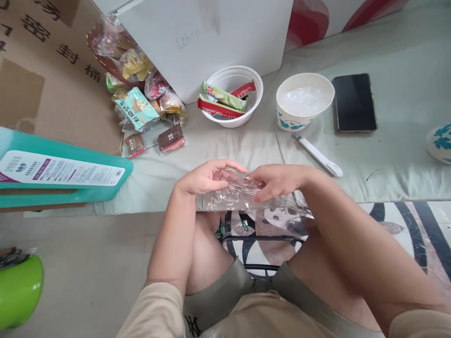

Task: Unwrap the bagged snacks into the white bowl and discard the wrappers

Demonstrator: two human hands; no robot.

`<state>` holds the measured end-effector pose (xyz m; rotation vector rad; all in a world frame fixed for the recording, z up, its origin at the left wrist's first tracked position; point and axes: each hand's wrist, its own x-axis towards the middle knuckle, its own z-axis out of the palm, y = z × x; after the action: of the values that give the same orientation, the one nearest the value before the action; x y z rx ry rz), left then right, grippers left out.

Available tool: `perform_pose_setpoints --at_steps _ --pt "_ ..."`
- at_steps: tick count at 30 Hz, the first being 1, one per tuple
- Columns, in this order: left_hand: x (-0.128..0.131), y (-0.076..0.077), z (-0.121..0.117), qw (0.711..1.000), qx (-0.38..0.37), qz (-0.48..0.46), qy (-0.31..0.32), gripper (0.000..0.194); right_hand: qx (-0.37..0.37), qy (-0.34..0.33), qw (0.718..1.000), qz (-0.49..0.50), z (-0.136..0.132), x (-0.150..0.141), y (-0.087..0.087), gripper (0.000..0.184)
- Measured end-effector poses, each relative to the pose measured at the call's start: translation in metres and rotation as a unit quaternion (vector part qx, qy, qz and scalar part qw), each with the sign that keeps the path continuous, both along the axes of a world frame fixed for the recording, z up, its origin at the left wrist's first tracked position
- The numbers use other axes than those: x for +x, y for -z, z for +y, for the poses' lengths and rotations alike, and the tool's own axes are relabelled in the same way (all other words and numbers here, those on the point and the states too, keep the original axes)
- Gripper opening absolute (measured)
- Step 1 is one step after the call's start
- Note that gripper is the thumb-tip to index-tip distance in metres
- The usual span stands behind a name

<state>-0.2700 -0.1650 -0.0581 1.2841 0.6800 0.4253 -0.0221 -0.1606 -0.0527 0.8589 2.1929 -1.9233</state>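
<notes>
A clear, crinkled plastic bag [230, 199] is stretched between my two hands at the front edge of the cloth-covered surface. My left hand [207, 178] grips its left part, with thumb and fingers curled round the film. From the other side my right hand [276, 180] pinches the bag, its fingers bent over the plastic. The bag's lower right end hangs over my lap. Beyond my hands stand a white bowl [255, 110] with several red and green wrapped snack bars [225, 96] and a paper bowl [294, 123] holding crumpled clear plastic [305, 99].
A utility knife [319, 156] lies near my right hand, with a phone [354, 102] behind it. Left are wrapped snacks [138, 109], a teal jug [63, 166] and a cardboard box [66, 103]. A white box [207, 37] stands behind. Another patterned bowl [442, 143] sits far right.
</notes>
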Motion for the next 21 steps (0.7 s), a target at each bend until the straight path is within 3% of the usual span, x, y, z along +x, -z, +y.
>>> perform_pose_setpoints --at_steps 3,5,6,7,9,11,13,17,19,21 --pt "-0.008 0.003 0.001 0.984 0.054 -0.009 -0.171 0.042 -0.017 0.040 0.998 0.045 -0.005 -0.001 0.004 0.014" --pt "-0.008 0.006 0.002 0.953 0.059 -0.049 -0.293 0.046 -0.033 0.159 0.978 0.134 -0.011 -0.002 0.010 0.021" --pt "-0.005 0.008 0.002 0.942 0.040 -0.071 -0.327 0.047 -0.039 0.240 0.953 0.180 -0.014 -0.003 0.013 0.026" --pt "-0.001 0.010 0.001 0.937 0.005 -0.089 -0.338 0.051 -0.043 0.323 0.920 0.218 -0.017 -0.005 0.016 0.030" --pt "0.013 0.014 -0.002 0.944 -0.087 -0.108 -0.300 0.067 -0.043 0.452 0.853 0.257 -0.021 -0.010 0.022 0.036" --pt "0.028 0.018 -0.006 0.957 -0.155 -0.088 -0.230 0.081 -0.019 0.515 0.818 0.256 -0.023 -0.014 0.027 0.038" --pt "0.042 0.020 -0.009 0.967 -0.156 -0.036 -0.198 0.077 0.026 0.535 0.810 0.238 -0.024 -0.015 0.030 0.036" --pt "0.050 0.021 -0.010 0.962 -0.068 0.060 -0.257 0.042 0.091 0.495 0.834 0.225 -0.025 -0.009 0.038 0.020" --pt "0.044 0.020 -0.008 0.960 -0.055 0.065 -0.268 0.037 0.145 0.465 0.843 0.229 -0.025 -0.004 0.041 0.013" --pt "0.037 0.019 -0.007 0.966 -0.055 0.064 -0.245 0.043 0.215 0.461 0.830 0.228 -0.026 0.000 0.042 0.012"
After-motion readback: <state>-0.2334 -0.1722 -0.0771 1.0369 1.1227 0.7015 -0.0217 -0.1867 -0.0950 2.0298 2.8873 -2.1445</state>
